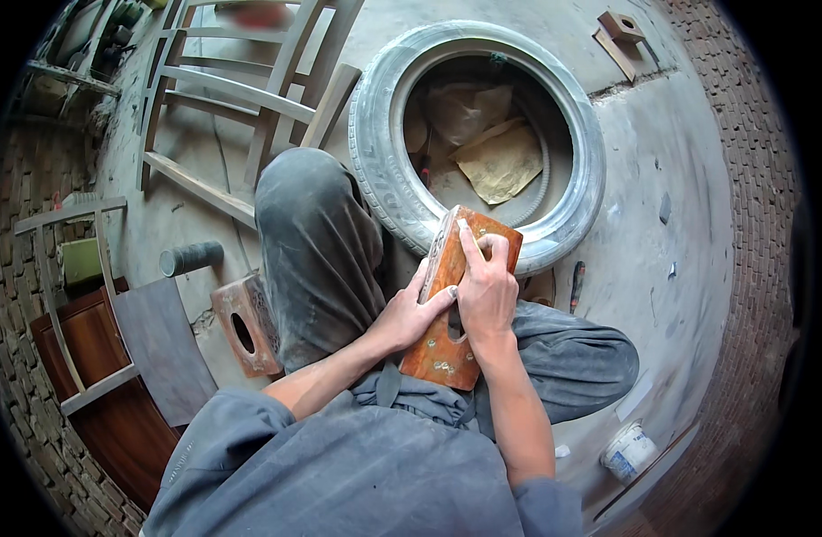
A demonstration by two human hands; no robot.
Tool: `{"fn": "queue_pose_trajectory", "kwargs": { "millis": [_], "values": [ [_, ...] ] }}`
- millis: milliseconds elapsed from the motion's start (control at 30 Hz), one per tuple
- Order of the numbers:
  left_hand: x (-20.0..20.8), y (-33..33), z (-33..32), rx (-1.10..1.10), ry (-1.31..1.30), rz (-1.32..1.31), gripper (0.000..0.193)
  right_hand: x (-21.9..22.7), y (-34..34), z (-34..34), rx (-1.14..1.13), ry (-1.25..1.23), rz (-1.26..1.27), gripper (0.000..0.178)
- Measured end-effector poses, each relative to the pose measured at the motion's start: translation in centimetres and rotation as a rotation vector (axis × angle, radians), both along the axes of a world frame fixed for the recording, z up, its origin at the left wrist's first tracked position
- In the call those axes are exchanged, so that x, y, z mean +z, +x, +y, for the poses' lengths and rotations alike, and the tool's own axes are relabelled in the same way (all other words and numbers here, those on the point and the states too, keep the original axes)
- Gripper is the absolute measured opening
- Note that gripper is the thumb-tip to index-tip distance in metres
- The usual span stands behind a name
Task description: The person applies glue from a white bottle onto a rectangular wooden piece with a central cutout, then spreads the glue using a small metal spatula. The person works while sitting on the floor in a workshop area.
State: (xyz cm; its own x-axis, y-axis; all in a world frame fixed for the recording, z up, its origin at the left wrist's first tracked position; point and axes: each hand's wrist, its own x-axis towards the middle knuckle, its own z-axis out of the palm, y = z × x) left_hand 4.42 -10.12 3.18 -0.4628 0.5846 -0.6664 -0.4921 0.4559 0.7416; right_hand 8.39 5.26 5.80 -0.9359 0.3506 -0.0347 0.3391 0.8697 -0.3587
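Note:
An orange-brown wooden box [439,362] with pale spots and an opening in its top face lies tilted across my lap. My left hand [406,317] grips its left side, thumb over the upper face. My right hand [488,294] rests on the top face, index finger stretched toward the far end and the other fingers curled in. Something small and pale shows at that fingertip; its kind is hidden by the fingers. The right wrist partly covers the box's opening.
Beyond my knees lies a dusty tire [590,192], with sandpaper [500,164] and a plastic bag [465,112] inside. Wooden chair frames [277,103], another holed box [246,324] and a dark cylinder [192,258] are left; a screwdriver [577,285] and white bucket [629,452] are right.

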Motion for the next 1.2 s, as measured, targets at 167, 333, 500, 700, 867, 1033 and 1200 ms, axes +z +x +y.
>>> {"fn": "queue_pose_trajectory", "kwargs": {
  "millis": [167,333,500,700,867,1033,1200],
  "values": [
    [-0.9,0.2,-0.1,0.013,-0.004,0.024,0.09,0.3,0.7,-0.6,-0.004,-0.022,0.002,0.059],
    [-1.7,0.4,0.1,0.053,0.076,-0.027,0.088,0.0,0.5,0.0,-0.001,-0.007,0.028,0.059],
    [-1.3,0.4,0.1,0.033,0.053,0.021,0.087,0.3,1.9,-0.6,-0.008,-0.055,0.032,0.062],
    [-2.1,0.9,0.0,0.048,0.02,0.099,0.09,0.4,1.0,-0.8,-0.012,-0.048,-0.021,0.06],
    [-0.7,0.1,0.2,0.008,0.039,0.027,0.088,0.3,1.8,-0.4,0.0,-0.058,0.026,0.058],
    [-1.1,0.2,0.0,0.016,0.046,-0.015,0.09,0.5,1.2,-0.4,0.018,-0.027,0.021,0.058],
    [-0.3,0.0,0.0,-0.004,-0.027,0.015,0.095,0.8,0.7,-0.6,0.017,-0.008,0.001,0.058]
  ]
}}
